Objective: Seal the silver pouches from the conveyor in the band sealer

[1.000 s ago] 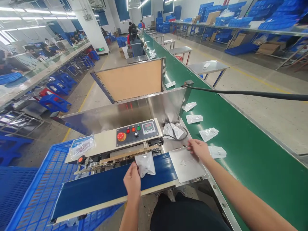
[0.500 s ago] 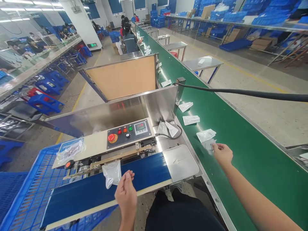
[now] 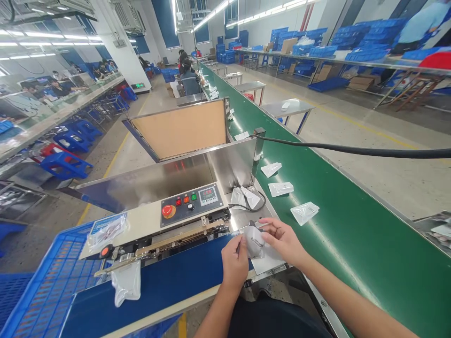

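Over the metal plate (image 3: 268, 260) at the right end of the sealing machine, a clear-and-white plastic pouch (image 3: 254, 243) is held between both hands. My left hand (image 3: 235, 265) pinches its left edge; my right hand (image 3: 287, 241) grips its right side near the top. A small dark item (image 3: 259, 226) shows at the pouch's upper end, too unclear to name. Another white pouch (image 3: 127, 284) hangs from the sealer's band over the blue belt (image 3: 179, 281), toward its left end. Two pouches (image 3: 250, 198) lie beside the machine's control panel (image 3: 193, 204).
A green conveyor (image 3: 345, 244) runs along the right, carrying several pouches (image 3: 305, 213). A black cable (image 3: 345, 147) crosses above it. Below the belt's left end stands a blue crate (image 3: 52, 272). A bagged item (image 3: 107, 232) rests on the machine's top. People sit farther off.
My right hand has brought a pouch from the green conveyor to the metal plate. My left hand has moved right to grip it too. The pouch in the sealer has travelled left.
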{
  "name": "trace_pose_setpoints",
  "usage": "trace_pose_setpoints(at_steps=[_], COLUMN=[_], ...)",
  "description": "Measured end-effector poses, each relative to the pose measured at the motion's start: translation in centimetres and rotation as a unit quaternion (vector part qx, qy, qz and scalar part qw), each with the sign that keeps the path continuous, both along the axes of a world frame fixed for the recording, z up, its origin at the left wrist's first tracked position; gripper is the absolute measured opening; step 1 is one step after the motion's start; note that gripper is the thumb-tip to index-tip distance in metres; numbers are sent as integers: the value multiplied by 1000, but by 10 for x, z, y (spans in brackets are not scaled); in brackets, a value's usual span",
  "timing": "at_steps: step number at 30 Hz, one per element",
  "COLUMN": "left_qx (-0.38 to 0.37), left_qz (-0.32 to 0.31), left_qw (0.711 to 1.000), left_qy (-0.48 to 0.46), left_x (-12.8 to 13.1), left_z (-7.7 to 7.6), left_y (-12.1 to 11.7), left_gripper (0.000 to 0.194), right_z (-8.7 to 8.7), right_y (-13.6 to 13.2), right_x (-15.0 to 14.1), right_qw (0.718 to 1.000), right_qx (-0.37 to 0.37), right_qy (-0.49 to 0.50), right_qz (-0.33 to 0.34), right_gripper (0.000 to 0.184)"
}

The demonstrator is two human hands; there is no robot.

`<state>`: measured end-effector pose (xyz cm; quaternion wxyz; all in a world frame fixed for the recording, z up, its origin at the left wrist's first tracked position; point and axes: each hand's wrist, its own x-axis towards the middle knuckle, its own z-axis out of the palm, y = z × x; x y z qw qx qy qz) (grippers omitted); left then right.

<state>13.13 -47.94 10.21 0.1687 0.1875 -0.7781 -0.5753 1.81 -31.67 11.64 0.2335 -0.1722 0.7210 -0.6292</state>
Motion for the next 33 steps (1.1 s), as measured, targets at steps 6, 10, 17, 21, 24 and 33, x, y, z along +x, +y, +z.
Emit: trace_pose_setpoints(at_steps=[6, 10, 17, 21, 24, 33], left_qx=[83, 212, 319, 318, 308, 201], left_qz=[60, 139, 224, 260, 282, 407], left_qw=[994, 962, 916, 908, 906, 885], left_qy=[-41, -98, -92, -83, -75, -106], left_x=[18, 2, -12, 4, 18, 85], left_z=[-19, -37, -59, -60, -59, -52], left_y=[0, -5, -32, -53, -69, -114], left_gripper=[55, 52, 54, 56, 58, 41], right_z=[-30, -51, -63, -59, -54, -48], right_y=[-4, -20, -60, -92, -114, -27], right_x=[24, 15, -5, -2, 10, -62], right_qw=[999, 988, 967, 969, 970, 949], right_qx=[44, 64, 41, 56, 64, 98], right_qy=[-29, -97, -215, -221, -225, -162], right_qz=[0, -104, -131, -96, -74, -251], right_gripper=[49, 50, 36, 31, 28, 42])
